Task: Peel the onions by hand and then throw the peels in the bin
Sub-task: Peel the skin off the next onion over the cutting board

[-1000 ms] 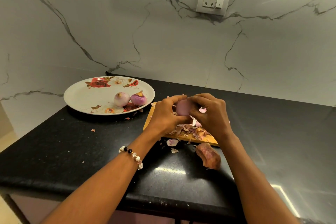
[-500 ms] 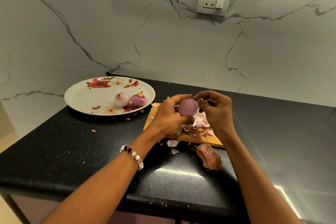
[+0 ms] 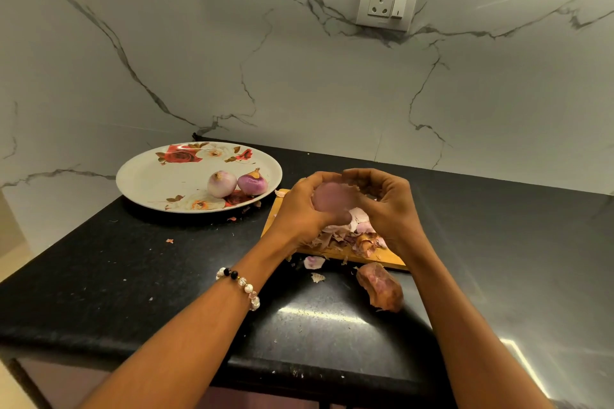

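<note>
Pink onion (image 3: 329,197) now cupped in left hand (image 3: 304,212); right hand (image 3: 387,209), off it, pinches peel; peeling nearly finished.

Both hands (image 3: 349,206) cradle a blurred onion (image 3: 329,197) above the peels (image 3: 349,236).

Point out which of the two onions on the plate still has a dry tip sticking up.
The right-hand onion, the deeper purple one nearer the cutting board, with a brownish tip. The paler onion beside it on the floral plate shows none.
</note>
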